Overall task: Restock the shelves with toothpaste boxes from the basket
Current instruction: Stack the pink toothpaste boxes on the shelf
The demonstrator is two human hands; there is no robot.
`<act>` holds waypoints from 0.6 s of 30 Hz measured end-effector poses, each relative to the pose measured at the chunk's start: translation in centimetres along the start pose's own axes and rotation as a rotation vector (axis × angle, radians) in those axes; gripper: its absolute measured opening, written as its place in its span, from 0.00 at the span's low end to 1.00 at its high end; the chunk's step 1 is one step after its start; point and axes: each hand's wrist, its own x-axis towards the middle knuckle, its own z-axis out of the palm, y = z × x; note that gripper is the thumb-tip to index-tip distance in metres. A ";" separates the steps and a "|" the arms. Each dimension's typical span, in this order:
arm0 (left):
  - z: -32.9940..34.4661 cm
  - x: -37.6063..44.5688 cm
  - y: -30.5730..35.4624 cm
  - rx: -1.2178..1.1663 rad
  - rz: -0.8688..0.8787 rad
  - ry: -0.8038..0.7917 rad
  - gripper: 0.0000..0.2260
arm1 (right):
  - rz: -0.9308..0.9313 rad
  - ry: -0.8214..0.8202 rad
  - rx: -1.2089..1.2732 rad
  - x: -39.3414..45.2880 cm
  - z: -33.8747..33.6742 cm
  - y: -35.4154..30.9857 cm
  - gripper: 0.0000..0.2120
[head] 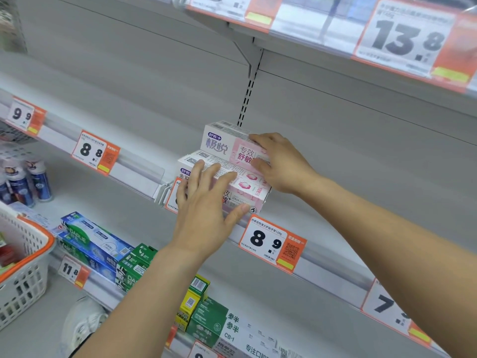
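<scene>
We are squaring the pink-and-white cardboard toothpaste boxes [227,174] stacked at the grey metal shelf's [335,202] front edge. Our left hand [206,202] presses flat, fingers straight; our right hand [278,164] pinches the top box's end. We should nudge the ends flush, gently, so nothing slides off.

A pale grey back panel [129,73] ran behind the store shelving, split by a slotted upright [246,99] with a bracket [249,54] under the upper shelf [361,81]. The middle shelf [348,208] slanted across the view, its front edge carrying orange-and-white price tags [273,242]. Lower shelves [85,202] sat below at the left. Grey floor [31,339] showed at the bottom left corner. Light was even and soft.
</scene>
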 end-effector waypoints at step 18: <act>3.8 -14.9 8.7 -0.229 0.320 -0.778 0.06 | 0.363 0.109 0.711 -33.6 6.1 -0.2 0.08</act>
